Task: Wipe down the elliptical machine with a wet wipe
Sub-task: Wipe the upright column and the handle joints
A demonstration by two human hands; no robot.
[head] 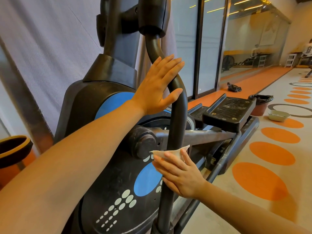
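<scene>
The black elliptical machine (pixel 108 166) with blue ovals on its housing fills the middle of the head view. Its curved black swing arm (pixel 177 119) runs from top centre down to the bottom. My left hand (pixel 158 86) rests flat against the upper part of that arm, fingers straight, thumb on the bar's front. Lower down, my right hand (pixel 179 173) presses a whitish wet wipe (pixel 172 152) against the same bar with straight fingers. Most of the wipe lies under my fingers.
The dusty black pedals (pixel 228 110) sit behind the bar. On the orange-dotted floor stand a lined bin (pixel 260 103) and a small white tray (pixel 277 115), with a black bag (pixel 233 86) by the glass wall. A brown pot (pixel 13 149) is at left. A person sits far right.
</scene>
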